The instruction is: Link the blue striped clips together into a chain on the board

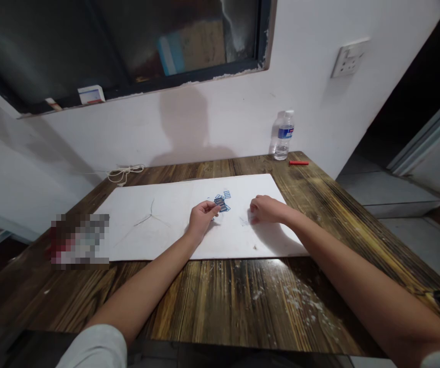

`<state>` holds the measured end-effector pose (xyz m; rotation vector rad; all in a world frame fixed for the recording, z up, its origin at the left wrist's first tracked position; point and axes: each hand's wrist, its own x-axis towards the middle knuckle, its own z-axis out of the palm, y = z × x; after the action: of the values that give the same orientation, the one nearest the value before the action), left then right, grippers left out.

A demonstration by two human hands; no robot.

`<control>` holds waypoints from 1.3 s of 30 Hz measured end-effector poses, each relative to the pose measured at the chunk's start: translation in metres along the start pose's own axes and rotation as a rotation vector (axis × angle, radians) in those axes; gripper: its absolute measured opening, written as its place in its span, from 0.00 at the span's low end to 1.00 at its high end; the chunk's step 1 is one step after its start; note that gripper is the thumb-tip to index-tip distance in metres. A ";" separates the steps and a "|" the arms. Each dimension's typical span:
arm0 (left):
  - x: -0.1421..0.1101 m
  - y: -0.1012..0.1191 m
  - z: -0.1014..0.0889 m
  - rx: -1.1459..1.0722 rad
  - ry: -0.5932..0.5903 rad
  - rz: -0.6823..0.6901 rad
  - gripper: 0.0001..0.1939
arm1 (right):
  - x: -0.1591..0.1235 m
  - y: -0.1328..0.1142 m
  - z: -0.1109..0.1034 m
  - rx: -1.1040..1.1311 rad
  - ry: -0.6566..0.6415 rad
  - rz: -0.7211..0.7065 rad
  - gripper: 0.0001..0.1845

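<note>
A white board [181, 191] lies on the wooden table, and both of my hands are over it. Between the thumb and fingers of my left hand [201, 219] is a small dark piece with pale stripes [220, 203]. Small blue-outlined rectangles [226, 194] show just beyond it; whether they are drawn or loose pieces I cannot tell. My right hand [265, 209] is closed, its fingers curled down close to the board's right part. Anything in those fingers is hidden. Faint bluish marks [243, 221] are beside them.
A water bottle [284, 135] and a red pen-like stick [299, 163] are at the table's back right. A coiled white cable [125, 173] lies at the back left. Thin lines [151, 214] mark the board's left half. A blurred patch [82, 241] covers something at its left edge.
</note>
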<state>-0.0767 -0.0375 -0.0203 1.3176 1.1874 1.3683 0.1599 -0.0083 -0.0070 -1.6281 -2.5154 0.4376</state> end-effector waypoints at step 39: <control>-0.004 0.002 0.000 -0.118 -0.219 -0.003 0.19 | -0.024 -0.056 0.002 -0.079 0.707 -0.590 0.10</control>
<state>-0.0766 -0.0416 -0.0193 1.3424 0.9465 1.2372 0.1207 -0.0514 0.0089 -0.7649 -2.2784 -0.2624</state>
